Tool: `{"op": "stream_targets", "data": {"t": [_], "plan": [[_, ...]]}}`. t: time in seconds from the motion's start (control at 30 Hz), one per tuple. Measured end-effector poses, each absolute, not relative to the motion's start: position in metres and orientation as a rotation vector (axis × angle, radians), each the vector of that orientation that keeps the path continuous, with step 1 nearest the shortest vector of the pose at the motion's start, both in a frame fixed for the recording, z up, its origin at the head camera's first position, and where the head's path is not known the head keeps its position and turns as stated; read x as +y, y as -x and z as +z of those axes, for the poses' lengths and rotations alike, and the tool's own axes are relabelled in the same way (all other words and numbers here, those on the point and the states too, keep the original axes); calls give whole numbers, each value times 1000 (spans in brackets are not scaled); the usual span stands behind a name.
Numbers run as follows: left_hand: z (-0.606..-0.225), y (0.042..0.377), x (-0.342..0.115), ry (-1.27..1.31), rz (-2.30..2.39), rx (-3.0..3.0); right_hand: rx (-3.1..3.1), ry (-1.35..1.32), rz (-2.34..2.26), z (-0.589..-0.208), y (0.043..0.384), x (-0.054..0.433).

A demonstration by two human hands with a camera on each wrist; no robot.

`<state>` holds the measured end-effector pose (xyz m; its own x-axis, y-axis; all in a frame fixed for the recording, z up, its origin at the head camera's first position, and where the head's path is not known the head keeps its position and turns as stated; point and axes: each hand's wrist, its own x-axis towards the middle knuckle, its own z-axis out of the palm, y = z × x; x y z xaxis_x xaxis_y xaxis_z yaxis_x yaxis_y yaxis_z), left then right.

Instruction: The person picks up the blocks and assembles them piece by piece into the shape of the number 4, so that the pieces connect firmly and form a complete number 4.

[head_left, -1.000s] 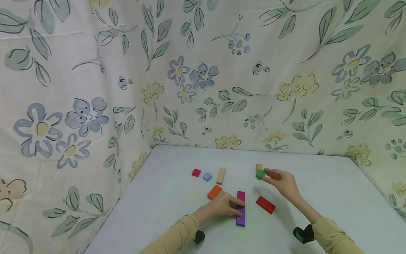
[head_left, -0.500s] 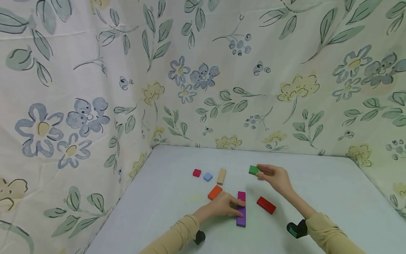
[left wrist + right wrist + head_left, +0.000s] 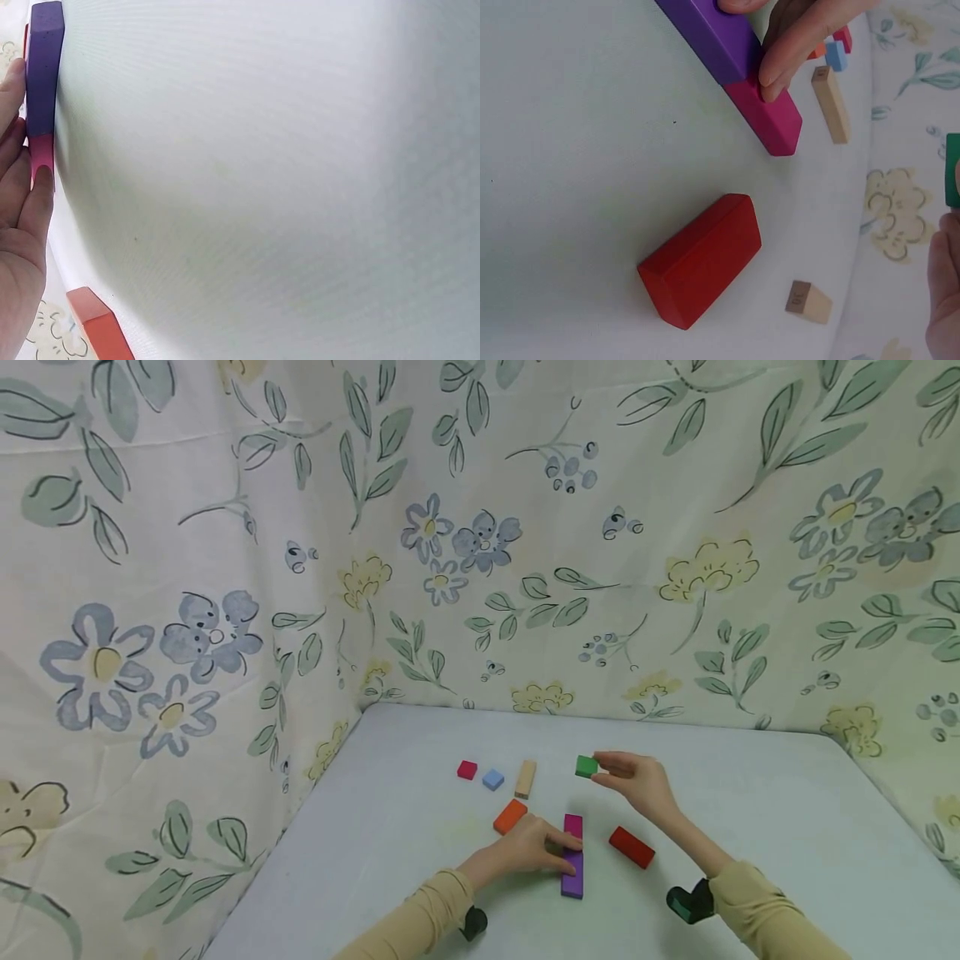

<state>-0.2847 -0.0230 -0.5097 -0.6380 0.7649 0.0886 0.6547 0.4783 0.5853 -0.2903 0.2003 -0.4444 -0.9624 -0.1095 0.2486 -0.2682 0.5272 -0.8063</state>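
Nearest you, the purple block (image 3: pixel 572 886) lies end to end with the magenta block (image 3: pixel 573 824). Your left hand (image 3: pixel 517 846) touches both near the joint; whether it pinches them, I cannot tell. The red block (image 3: pixel 632 847) lies to their right, the orange block (image 3: pixel 510 817) to their left. Farther out, your right hand (image 3: pixel 639 785) pinches the green block (image 3: pixel 586 767) above the table (image 3: pixel 420 860). Leftward lie wooden (image 3: pixel 526 779), blue (image 3: pixel 492 780) and small red (image 3: pixel 467 769) blocks.

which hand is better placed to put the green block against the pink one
Right, probably: the right hand pinches the green block above the table, while the left hand touches both the purple block and the pink block.
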Motion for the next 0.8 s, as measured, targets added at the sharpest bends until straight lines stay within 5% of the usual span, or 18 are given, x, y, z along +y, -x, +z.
{"op": "stream_targets", "data": {"t": [0.8], "plan": [[-509, 285, -23, -1258, 837, 2545, -2714, -382, 1316, -471, 300, 181]]}}
